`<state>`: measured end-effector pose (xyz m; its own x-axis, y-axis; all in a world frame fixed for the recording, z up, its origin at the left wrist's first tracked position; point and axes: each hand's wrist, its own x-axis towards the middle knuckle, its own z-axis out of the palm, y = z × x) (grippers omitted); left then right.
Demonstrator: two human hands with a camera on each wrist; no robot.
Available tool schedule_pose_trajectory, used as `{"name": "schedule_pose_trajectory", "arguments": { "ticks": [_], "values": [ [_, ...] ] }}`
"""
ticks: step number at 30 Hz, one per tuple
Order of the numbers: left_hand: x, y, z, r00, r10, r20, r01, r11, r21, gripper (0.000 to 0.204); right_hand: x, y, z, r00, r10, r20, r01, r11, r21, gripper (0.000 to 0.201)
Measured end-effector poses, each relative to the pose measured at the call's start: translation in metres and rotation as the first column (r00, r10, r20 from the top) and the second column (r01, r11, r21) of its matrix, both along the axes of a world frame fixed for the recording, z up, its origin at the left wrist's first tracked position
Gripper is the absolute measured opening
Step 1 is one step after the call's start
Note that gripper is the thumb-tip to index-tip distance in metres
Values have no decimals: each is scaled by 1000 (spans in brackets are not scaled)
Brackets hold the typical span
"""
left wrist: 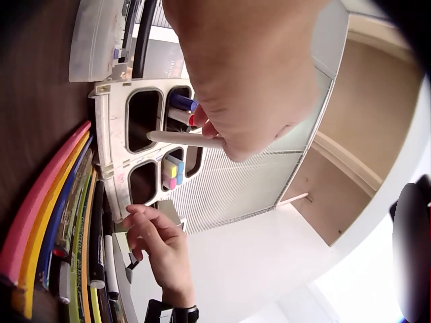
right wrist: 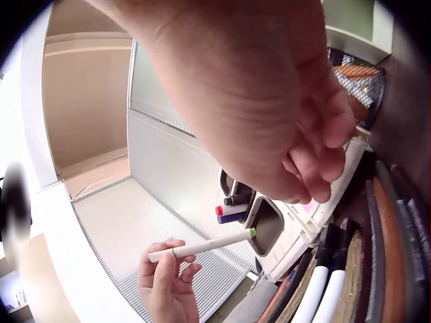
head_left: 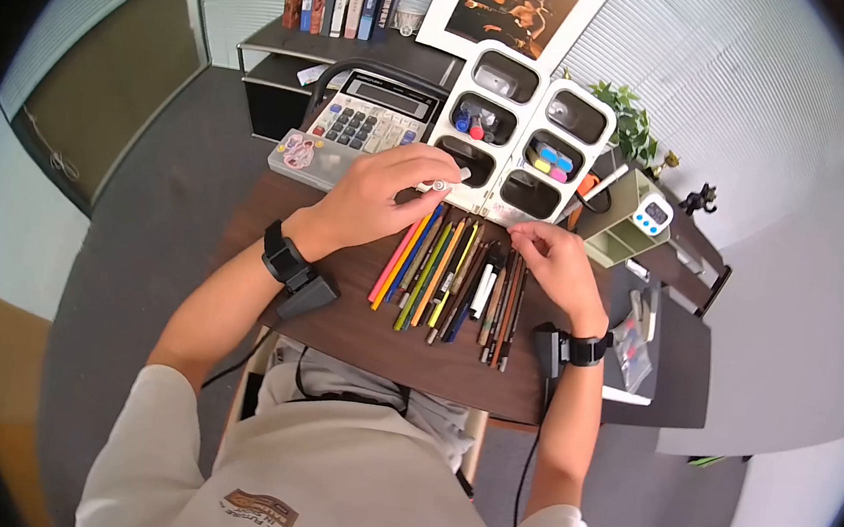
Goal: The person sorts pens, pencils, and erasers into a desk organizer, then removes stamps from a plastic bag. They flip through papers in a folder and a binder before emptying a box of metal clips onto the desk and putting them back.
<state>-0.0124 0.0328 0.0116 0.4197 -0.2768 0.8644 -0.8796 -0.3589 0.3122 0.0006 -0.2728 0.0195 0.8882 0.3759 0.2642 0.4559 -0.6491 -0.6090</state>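
My left hand (head_left: 378,194) pinches a white pen (left wrist: 185,139) over the near left compartment of the white organizer (left wrist: 114,128); in the right wrist view the pen (right wrist: 209,246) shows a green tip pointing at that compartment. My right hand (head_left: 557,265) is by the organizer's near right corner, its fingers loosely bent, with nothing seen in them. Blue, red and black pens (right wrist: 232,210) stand in the middle left compartment, and pastel highlighters (head_left: 553,162) in the middle right one. Pencils and pens (head_left: 451,276) lie side by side in front of the organizer.
A calculator (head_left: 359,118) and a translucent case (head_left: 315,161) are at the left. On the right stand a green shelf box (head_left: 618,221) with a white timer (head_left: 653,215) and a plant (head_left: 627,126). Books (head_left: 343,1) and a framed picture (head_left: 514,11) are behind.
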Motion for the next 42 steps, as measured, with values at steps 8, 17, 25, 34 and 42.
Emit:
{"name": "schedule_pose_trajectory", "arguments": {
  "ticks": [8, 17, 25, 34, 42],
  "values": [
    [-8, -5, 0, 994, -31, -107, 32, 999, 8, 26, -12, 30, 5, 992, 96, 76, -100, 994, 48, 33],
    [-14, -12, 1, 990, -98, -98, 100, 995, 17, 22, -9, 28, -3, 973, 140, 185, -162, 980, 113, 36],
    [1, -4, -17, 897, -47, -440, -58, 973, -224, 14, -27, 28, 16, 977, 211, -41, -153, 816, 557, 29],
    [-8, -12, -5, 877, -28, -479, -42, 990, -135, 12, -20, 19, 18, 996, 42, 76, -86, 595, 799, 23],
    [-7, -6, -11, 937, 124, -326, -73, 983, 166, 42, 0, 48, 20, 999, 35, 11, -33, 729, 684, 33]
  ]
}}
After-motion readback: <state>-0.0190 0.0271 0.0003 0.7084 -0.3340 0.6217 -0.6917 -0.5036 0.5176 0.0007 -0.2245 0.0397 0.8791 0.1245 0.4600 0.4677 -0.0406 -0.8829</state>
